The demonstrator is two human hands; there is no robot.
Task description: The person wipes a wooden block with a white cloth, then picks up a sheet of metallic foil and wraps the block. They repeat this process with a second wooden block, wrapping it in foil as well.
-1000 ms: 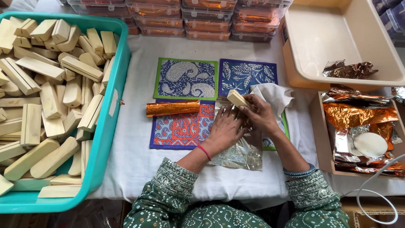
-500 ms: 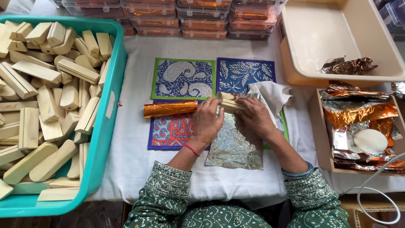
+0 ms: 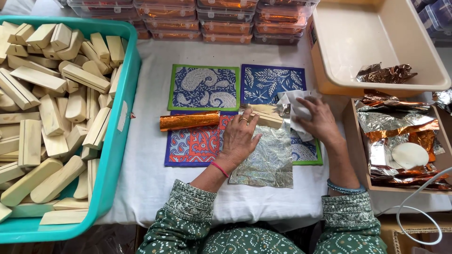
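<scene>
A pale wooden block lies at the far end of a crinkled silver foil sheet on the patterned mats. My left hand rests flat on the foil, its fingertips touching the block's left end. Off to the right, my right hand grips a white cloth, clear of the block. An orange foil-wrapped roll sits just left of my left hand.
A teal crate full of wooden blocks fills the left side. Stacked clear boxes line the back. A beige bin with crumpled foil stands at back right, above a cardboard box of orange and silver foil sheets. A white cable curls at lower right.
The block went from held up in my right hand down onto the foil's far edge. My right hand has left it and moved right onto the white cloth.
</scene>
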